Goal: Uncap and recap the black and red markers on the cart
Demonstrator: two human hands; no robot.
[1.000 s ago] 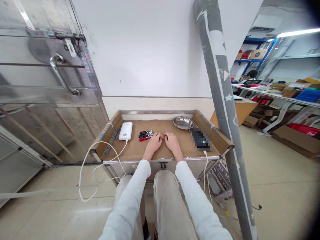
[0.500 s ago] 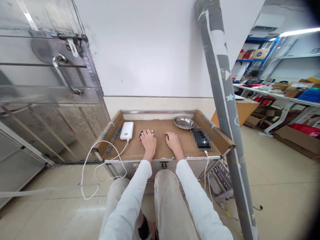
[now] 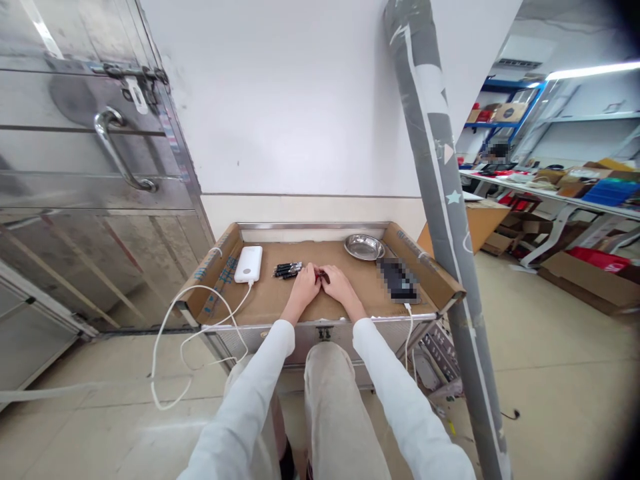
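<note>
My left hand (image 3: 305, 288) and my right hand (image 3: 340, 287) meet over the middle of the cardboard-covered table top (image 3: 320, 312). Both are closed, fingertips together, around a small dark reddish piece (image 3: 321, 274). Fingers hide most of it, so its kind cannot be made out. Left of my left hand lies a small bundle of thin black rods with silvery parts (image 3: 287, 270), side by side on the cardboard. Further left is a white power bank (image 3: 249, 264) with a white cable plugged into it.
A shallow steel bowl (image 3: 364, 247) stands at the back right. In front of it lies a blurred-out dark device (image 3: 399, 280) with a white cable. A long grey wrapped roll (image 3: 440, 160) leans beside the table's right edge. A metal door (image 3: 100, 160) is on the left.
My left hand has left the black rods, moved right and met my right hand. A small dark reddish piece now shows between them. The view has shifted slightly.
</note>
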